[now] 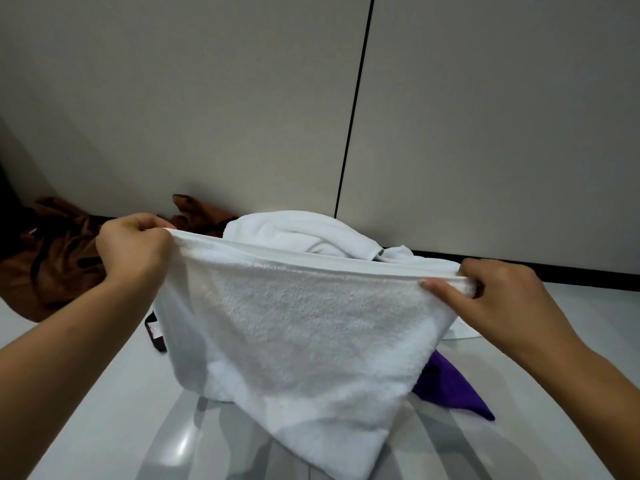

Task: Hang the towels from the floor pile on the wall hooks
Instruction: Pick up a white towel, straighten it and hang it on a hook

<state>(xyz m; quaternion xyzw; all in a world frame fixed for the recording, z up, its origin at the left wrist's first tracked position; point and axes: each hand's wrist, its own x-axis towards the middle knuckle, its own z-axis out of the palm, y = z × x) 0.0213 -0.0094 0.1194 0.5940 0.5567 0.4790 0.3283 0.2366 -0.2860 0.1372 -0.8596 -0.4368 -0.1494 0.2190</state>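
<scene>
Here, a head-worn camera looks down at two bare hands holding a towel above a pale floor.

Risk: no wall hooks show in this view, so the person likely has to look up and find one while carrying the cloth; I judge the low hanging end could drag on the floor or snag the pile.
Second risk: only the hem is pinched at two points, so a loose pinch on either side could let that corner drop and the towel fold on itself.
White towel [298, 327]: stretched between the hands, top hem taut and slanting down to the right, the body hanging below toward the near floor.
Left hand [133, 252]: at the towel's left top corner, fingers curled and gripping the hem.
Right hand [498, 299]: at the right top corner, thumb and fingers pinching the hem.
Floor pile: just beyond the held towel lies another white towel [298, 233] against the wall.
Brown cloth [59, 258]: crumpled at far left by the wall.
Purple cloth [450, 389]: on the floor at right, partly hidden behind the held towel.
Wall [207, 98]: plain pale panels with one dark vertical seam.
</scene>
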